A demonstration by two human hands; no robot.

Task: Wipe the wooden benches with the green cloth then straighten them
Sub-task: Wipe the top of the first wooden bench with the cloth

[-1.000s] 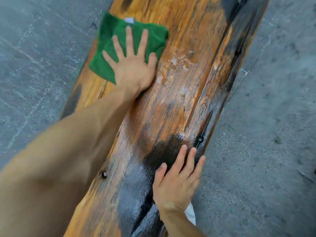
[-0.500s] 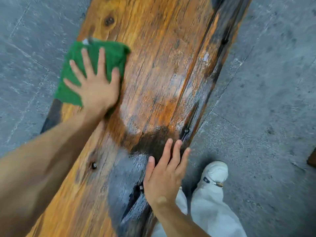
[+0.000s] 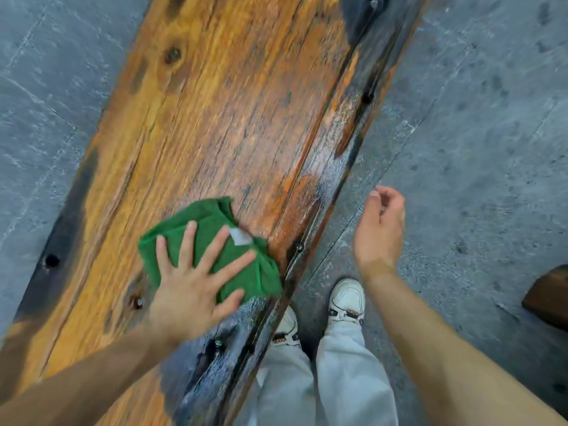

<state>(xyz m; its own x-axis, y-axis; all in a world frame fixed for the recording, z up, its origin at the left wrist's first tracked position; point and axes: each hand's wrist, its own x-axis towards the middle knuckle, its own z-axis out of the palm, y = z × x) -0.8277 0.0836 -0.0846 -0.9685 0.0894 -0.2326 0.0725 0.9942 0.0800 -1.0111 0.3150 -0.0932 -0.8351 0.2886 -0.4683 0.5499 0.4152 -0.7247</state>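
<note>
A long wooden bench [image 3: 233, 112], orange-brown with dark worn edges, runs diagonally across the head view. The green cloth [image 3: 215, 229] lies crumpled on its seat near the right edge, a white label showing. My left hand [image 3: 196, 278] presses flat on the cloth with fingers spread. Off the bench, my right hand [image 3: 379, 229] hangs in the air over the floor, its fingers loosely curled and holding nothing.
Grey concrete floor [image 3: 479, 149] lies on both sides of the bench. My legs in light trousers and white shoes [image 3: 347, 299] stand close by the bench's right edge. A brown wooden object [image 3: 550, 296] pokes in at the right border.
My left hand has swept the cloth from the far left edge back toward me and the right edge. My right hand has lifted off the bench and moved out over the floor.
</note>
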